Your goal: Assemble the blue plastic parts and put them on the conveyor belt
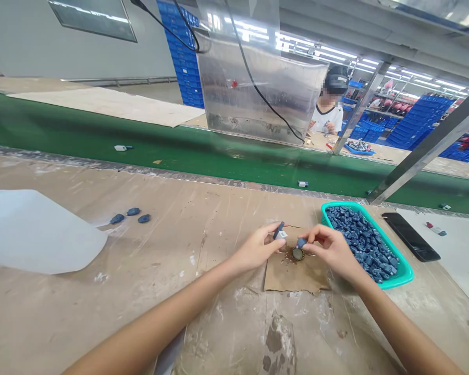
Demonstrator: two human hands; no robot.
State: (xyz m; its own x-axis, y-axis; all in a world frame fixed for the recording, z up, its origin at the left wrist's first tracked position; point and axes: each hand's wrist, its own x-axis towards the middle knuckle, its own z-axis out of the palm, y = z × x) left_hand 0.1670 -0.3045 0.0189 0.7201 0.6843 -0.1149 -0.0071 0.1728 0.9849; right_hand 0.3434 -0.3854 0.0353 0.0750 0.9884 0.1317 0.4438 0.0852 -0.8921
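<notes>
My left hand is closed on a small part with a white block and a dark blue stem. Between the fingertips of my right hand is a small dark blue plastic piece. That piece is held just above a small round bottle-cap-like dish, and I cannot tell whether they touch. The dish sits on a brown cardboard piece, with a wet brown stain around it. Right of my right hand stands a teal basket filled with similar dark blue pieces.
Several dark blue pieces lie left, near a white translucent sheet. A black phone lies right of the basket. Behind runs a green conveyor belt carrying small white-and-blue parts. A metal post slants at right; a co-worker sits beyond.
</notes>
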